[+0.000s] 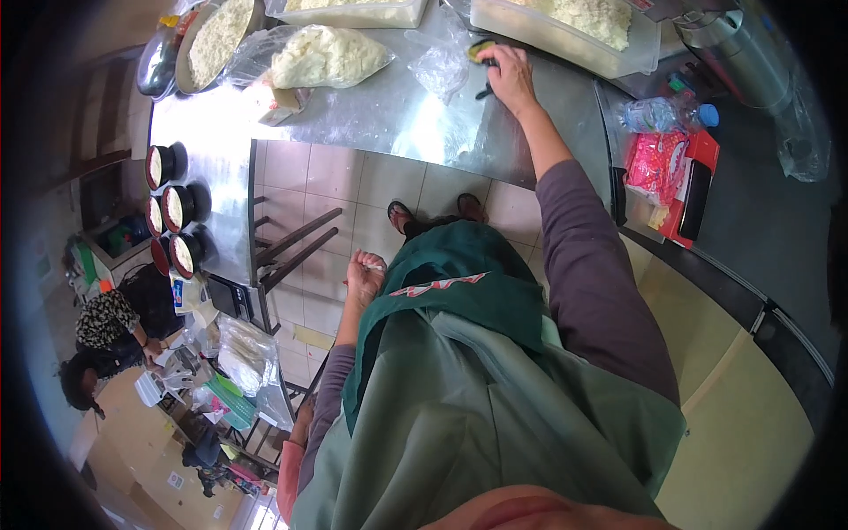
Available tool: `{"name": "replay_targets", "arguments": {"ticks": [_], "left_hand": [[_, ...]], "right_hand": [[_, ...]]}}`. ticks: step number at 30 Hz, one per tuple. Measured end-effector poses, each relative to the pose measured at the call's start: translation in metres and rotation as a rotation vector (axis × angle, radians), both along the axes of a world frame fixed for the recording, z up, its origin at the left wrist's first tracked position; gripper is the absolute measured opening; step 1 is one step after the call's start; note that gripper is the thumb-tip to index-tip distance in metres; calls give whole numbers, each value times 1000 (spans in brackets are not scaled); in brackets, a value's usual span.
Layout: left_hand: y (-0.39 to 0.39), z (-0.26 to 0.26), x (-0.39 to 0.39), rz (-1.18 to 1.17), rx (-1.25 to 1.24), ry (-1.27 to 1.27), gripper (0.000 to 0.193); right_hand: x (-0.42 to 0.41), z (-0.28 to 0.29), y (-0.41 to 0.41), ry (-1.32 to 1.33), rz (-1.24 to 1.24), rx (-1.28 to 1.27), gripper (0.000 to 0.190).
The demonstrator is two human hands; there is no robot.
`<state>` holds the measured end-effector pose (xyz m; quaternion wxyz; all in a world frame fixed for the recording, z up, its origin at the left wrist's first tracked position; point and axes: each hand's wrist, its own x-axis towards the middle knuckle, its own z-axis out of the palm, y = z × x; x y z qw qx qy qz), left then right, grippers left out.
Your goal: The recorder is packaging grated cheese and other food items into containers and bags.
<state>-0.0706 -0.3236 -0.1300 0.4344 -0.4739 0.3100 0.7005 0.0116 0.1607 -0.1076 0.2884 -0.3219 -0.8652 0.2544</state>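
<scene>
My right hand (511, 74) reaches over the back of the steel table (371, 122), its fingers on a small yellow and black object (480, 50); a black strap or handle shows below the fingers. Left of it lies a crumpled clear plastic bag (440, 69), then a bag of pale crumbly dough or grated food (329, 58). A plastic tub of pale crumbs (570, 50) stands just beyond and right of the hand. My left hand (366, 273) hangs beside the green apron (450, 285), palm partly up, fingers curled; whether it holds a small thing cannot be told.
A metal bowl of white crumbs (217, 46) stands back left. Several small dark round containers (177, 209) line the left table, near a black scale (230, 297). At right are a water bottle (666, 114) and a pink packet (657, 165). Another person (109, 324) works far left.
</scene>
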Motion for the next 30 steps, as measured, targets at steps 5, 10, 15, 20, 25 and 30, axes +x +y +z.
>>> {"name": "replay_targets", "arguments": {"ticks": [5, 10, 15, 20, 25, 30], "left_hand": [[8, 0, 5, 42, 111, -20, 42], [27, 5, 10, 19, 139, -1, 43], [34, 3, 21, -58, 168, -7, 43], [38, -8, 30, -111, 117, -23, 42], [42, -7, 27, -107, 128, -38, 42], [36, -15, 25, -131, 133, -62, 41]], "right_hand": [[66, 4, -55, -27, 188, -75, 23], [130, 3, -32, 195, 150, -339, 29], [125, 5, -26, 67, -95, 7, 36], [87, 12, -88, -15, 116, 13, 39], [143, 9, -111, -136, 107, 19, 29], [214, 16, -83, 153, -42, -344, 21]]}}
